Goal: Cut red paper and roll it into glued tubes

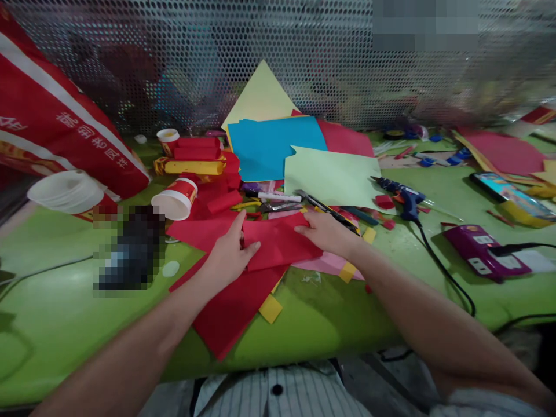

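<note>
Between my two hands is a rectangular piece of red paper [278, 243], tilted up a little over the work surface. My left hand [230, 252] grips its left edge, thumb on the near face. At the upper right corner, my right hand [328, 233] pinches it, with the thumb in front and the other fingers partly hidden. A larger red sheet [230, 313] lies beneath, its corner pointing toward me. Just beyond the paper are a black utility knife [328, 209], a white marker [280, 197] and scattered scraps.
Blue sheets [278, 147] and a pale green sheet [334, 174] lean at the back. To the right are a blue glue gun [406, 197] with its cord, a purple power socket [484, 252] and a phone [512, 194]. Paper cups [176, 198] and a red bag [65, 110] stand left.
</note>
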Available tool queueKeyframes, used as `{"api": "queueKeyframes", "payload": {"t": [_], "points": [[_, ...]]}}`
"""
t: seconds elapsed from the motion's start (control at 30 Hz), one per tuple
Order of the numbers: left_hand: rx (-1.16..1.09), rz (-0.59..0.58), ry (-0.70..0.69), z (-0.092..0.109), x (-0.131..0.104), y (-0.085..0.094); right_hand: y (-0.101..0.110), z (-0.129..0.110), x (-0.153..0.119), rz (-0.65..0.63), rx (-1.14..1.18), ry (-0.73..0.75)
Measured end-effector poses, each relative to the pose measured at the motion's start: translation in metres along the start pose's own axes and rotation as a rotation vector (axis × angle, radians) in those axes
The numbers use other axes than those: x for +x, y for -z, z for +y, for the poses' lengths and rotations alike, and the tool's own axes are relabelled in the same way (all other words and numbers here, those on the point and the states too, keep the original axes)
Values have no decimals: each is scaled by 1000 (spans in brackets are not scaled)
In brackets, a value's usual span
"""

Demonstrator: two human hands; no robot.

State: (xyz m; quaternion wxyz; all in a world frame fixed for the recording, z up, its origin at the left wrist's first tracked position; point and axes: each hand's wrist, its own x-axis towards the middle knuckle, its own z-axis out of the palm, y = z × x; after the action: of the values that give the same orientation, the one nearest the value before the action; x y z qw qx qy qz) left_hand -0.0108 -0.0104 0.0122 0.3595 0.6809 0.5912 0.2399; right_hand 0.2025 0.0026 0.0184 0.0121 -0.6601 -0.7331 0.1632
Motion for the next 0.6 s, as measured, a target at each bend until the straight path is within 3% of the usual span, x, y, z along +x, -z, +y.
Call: {"api": "queueKeyframes", "payload": {"t": [0.1, 0.17, 0.27, 0.33, 0.43, 0.6], "points": [[346, -44, -10, 6, -4, -2, -5, -4, -1, 17, -60, -27], [570, 34, -97, 9, -9, -5, -7, -5, -1, 34, -91, -22], [825, 190, -357, 7, -17, -13, -10, -5, -1, 40, -103, -16], [881, 209, -581, 4, -20, -18, -10, -5, -1, 34, -104, -17], [871, 79, -747, -1, -21, -25, -10, -6, -1, 28, -101, -30], [793, -206, -584, -3, -16, -28, -8, -9, -3, 24, -116, -31]]}}
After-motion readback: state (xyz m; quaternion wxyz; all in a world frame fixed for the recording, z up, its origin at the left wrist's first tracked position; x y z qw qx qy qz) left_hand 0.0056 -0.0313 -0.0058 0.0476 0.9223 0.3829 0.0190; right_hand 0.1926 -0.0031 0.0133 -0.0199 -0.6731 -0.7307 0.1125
